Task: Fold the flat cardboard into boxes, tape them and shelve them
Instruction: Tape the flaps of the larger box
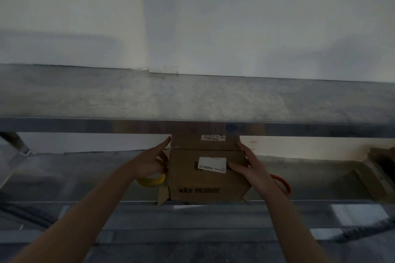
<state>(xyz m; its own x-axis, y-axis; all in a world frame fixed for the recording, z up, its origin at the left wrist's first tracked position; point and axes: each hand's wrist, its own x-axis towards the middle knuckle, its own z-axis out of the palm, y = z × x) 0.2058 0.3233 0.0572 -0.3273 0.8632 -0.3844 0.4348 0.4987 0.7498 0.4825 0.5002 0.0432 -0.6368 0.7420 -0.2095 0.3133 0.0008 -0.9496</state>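
A brown cardboard box (205, 179) with a white label on top sits on the lower metal shelf (85, 168), just under the upper shelf's rail. My left hand (149, 162) presses flat against the box's left side, with a yellow tape roll (152, 180) hanging under that hand. On the other side, my right hand (250, 168) holds the box's right top edge, thumb on the label. A loose flap sticks out at the box's front left corner. Behind it is more cardboard with a barcode sticker (213, 137); I cannot tell whether that is a flap or a second box.
The upper shelf board (192, 96) spans the view with a white wall behind it. An orange-red loop (283, 183) lies by my right wrist. More brown cardboard (380, 160) sits at the shelf's far right. White patches (359, 213) show below the shelf.
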